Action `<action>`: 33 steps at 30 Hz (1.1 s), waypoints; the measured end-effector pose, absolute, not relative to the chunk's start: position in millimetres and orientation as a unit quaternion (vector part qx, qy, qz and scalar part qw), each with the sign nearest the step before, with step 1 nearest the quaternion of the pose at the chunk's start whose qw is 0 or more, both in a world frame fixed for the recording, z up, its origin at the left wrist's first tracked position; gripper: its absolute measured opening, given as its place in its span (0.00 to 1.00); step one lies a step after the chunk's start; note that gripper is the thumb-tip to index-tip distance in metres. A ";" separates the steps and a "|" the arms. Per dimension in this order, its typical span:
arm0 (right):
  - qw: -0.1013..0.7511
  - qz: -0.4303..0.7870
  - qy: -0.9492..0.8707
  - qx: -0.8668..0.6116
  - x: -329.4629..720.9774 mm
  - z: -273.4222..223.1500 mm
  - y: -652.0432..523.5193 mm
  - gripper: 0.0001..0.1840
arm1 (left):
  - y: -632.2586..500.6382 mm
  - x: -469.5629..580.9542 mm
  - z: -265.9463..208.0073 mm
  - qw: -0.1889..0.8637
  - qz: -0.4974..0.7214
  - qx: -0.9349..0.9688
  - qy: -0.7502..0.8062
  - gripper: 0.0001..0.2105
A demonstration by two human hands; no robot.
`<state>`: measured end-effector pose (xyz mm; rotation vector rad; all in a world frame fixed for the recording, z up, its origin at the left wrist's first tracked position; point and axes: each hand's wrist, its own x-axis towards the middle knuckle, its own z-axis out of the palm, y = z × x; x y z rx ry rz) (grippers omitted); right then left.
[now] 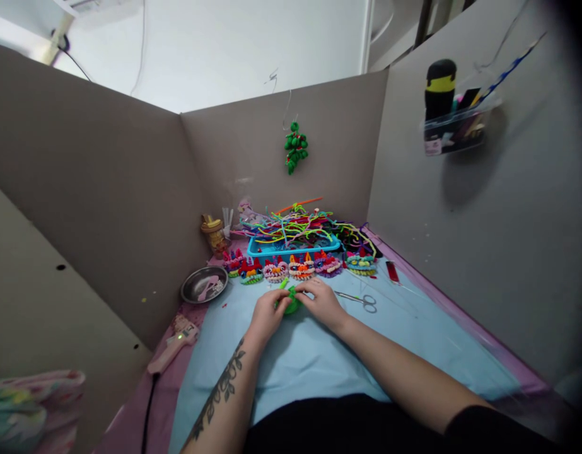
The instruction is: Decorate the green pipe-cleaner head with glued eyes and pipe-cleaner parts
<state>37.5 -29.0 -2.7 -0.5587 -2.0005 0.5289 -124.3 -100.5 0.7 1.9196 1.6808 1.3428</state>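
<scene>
Both hands meet over the blue cloth (291, 366), at a small bright green pipe-cleaner piece (292, 305). My left hand (270, 310) pinches its left side, fingers closed. On the other side, my right hand (323, 302) has its thumb and fingertips closed on the same piece. Part of the green piece is hidden behind the fingers. Just beyond the hands stands a row of several colourful fuzzy pipe-cleaner animal heads, among them an orange-and-white one (302, 267). Scissors (361, 300) lie right of my right hand.
A blue tray (295, 255) heaped with pipe cleaners (300, 226) stands at the back. On the left are a metal bowl (204, 285) and a pink glue gun (173, 348) with a cord. Grey partitions (253, 145) enclose the table; a clear holder (456, 132) hangs on the right one.
</scene>
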 end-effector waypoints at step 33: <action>0.357 0.223 -0.885 -0.202 43.9 11.3 -22.3 0.07 | -104.2 -120.7 0.7 0.086 0.426 0.705 0.561 0.05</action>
